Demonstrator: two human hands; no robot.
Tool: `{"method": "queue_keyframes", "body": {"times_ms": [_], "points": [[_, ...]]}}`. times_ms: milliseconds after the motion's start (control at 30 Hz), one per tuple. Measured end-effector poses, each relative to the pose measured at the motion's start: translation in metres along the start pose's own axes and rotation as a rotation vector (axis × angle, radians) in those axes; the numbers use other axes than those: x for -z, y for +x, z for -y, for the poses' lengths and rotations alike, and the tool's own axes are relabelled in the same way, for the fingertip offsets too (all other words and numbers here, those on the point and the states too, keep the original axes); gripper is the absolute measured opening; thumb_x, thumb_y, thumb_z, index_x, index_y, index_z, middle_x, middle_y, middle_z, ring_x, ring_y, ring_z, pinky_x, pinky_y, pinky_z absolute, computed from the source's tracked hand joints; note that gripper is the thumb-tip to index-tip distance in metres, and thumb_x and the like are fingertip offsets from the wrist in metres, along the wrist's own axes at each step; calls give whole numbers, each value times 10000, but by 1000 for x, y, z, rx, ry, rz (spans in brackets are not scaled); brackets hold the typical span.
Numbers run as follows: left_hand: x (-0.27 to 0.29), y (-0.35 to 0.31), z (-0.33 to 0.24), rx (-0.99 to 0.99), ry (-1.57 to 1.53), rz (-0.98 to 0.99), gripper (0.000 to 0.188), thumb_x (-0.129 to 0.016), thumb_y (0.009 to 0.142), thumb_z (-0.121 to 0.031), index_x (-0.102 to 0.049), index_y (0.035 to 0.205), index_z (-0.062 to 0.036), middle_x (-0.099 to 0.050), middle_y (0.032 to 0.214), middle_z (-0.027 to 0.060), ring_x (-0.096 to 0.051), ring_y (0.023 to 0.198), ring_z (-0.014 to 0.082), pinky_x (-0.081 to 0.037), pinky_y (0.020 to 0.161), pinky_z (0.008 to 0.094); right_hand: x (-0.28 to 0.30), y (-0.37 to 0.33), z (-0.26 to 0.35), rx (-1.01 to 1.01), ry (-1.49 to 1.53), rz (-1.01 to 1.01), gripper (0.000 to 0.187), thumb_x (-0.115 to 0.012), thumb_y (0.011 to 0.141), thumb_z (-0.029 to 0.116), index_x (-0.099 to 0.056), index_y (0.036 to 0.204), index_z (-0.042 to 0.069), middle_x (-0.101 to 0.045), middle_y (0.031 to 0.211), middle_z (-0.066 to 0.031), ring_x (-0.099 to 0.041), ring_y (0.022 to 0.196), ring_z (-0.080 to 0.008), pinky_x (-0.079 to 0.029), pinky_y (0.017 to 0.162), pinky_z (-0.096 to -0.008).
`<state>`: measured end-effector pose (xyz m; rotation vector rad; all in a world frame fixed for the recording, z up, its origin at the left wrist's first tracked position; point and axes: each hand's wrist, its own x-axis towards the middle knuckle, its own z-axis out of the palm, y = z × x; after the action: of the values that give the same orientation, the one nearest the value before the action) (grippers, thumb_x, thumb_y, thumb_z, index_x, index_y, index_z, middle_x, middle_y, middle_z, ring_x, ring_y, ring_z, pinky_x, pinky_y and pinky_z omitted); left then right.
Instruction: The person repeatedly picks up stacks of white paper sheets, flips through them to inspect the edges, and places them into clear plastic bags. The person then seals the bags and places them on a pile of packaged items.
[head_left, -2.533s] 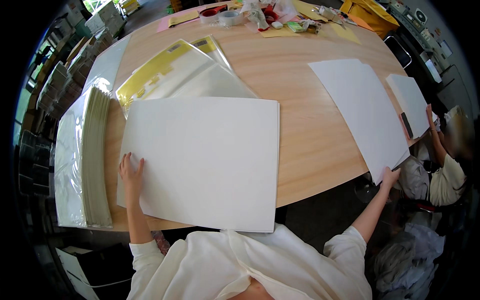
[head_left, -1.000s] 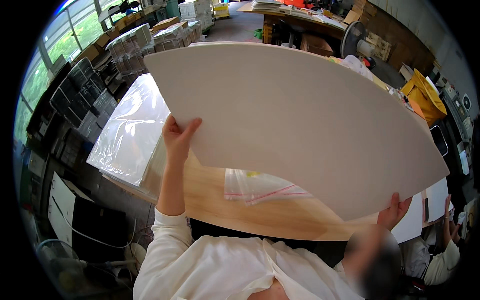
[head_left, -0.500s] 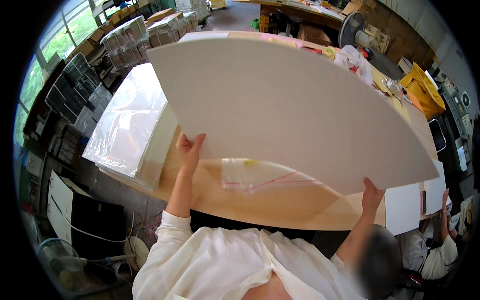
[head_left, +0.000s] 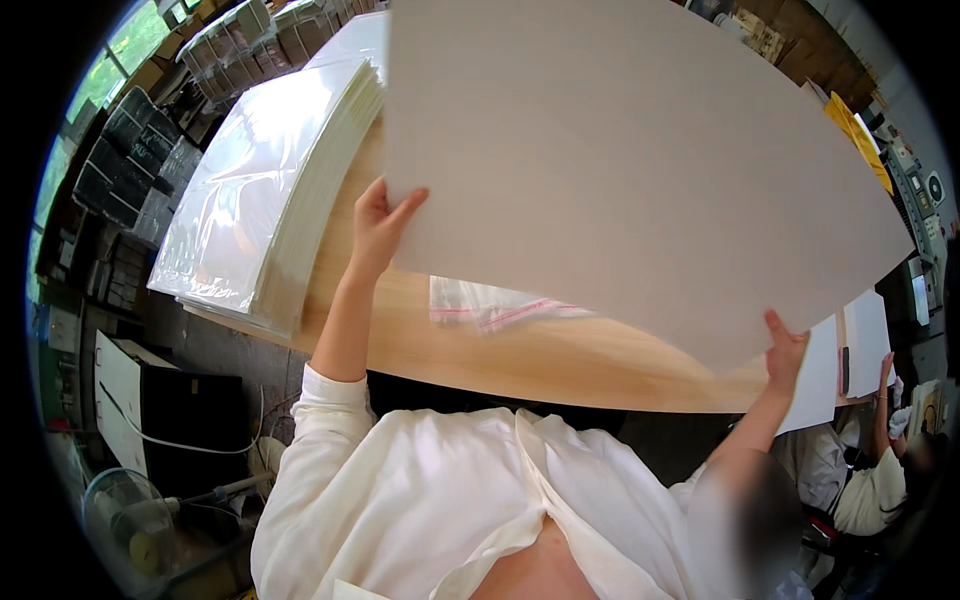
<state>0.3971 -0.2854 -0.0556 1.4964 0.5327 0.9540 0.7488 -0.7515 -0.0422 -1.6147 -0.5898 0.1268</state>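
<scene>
Gripped at its sides by both hands, a large pale sheet (head_left: 620, 180) is held raised above the table (head_left: 440, 360). Its left edge is pinched by the left hand (head_left: 385, 225), the thumb laid over the face; its lower right edge is pinched by the right hand (head_left: 787, 352). Whether one layer or several is held cannot be told. The step in hand is judged to be the carrying of the sheet; for the next move an even, two-handed hold seems called for, so that bending is avoided and the clear plastic (head_left: 462, 303) below its near edge is not dragged. The broad face is turned toward the wearer, the top being cut off by the frame. The long axis appears to be laid left to right, slanting nearer at the right — though some bend may be owed to the lens.
</scene>
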Motion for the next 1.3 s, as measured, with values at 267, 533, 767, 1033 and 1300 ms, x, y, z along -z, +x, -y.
{"method": "queue_keyframes", "body": {"times_ms": [267,533,767,1033,1300], "points": [[-100,-54,30,193,429,276,442,-766,760,-285,-449,708,19,-419,602,50,-340,567,142,-346,502,326,110,-74,-11,-284,-94,-73,523,-670,803,29,-454,1278,-10,-559,1186,-102,-552,1063,-206,-444,918,-344],[-122,-33,55,-132,1044,429,523,-577,878,-375,-446,1250,-32,-528,1236,167,-447,1196,334,-403,940,445,149,-151,-58,-589,-11,-86,408,-662,784,20,-545,1169,-46,-606,1114,-116,-576,1006,-221,-452,882,-355],[-111,19,142,-270,1373,307,598,-390,926,-488,-306,1447,-207,-243,1513,114,-162,1401,364,-80,1113,566,163,-159,-85,-570,64,-85,401,-651,798,32,-535,1174,-39,-607,1099,-116,-592,983,-236,-471,872,-367],[-96,109,162,-232,1388,191,594,-443,904,-484,-335,1432,-235,-279,1504,72,-193,1399,332,-116,1128,519,164,-163,-85,-612,120,-57,407,-651,797,34,-523,1178,-32,-600,1098,-111,-580,1005,-235,-472,868,-373],[-101,69,104,-499,1009,440,404,-708,768,-288,-637,1139,-144,-483,1337,105,-417,1254,313,-333,1038,432,162,-169,-90,-632,137,-88,415,-642,809,49,-509,1197,-15,-595,1104,-113,-580,1012,-244,-480,868,-376]]}}
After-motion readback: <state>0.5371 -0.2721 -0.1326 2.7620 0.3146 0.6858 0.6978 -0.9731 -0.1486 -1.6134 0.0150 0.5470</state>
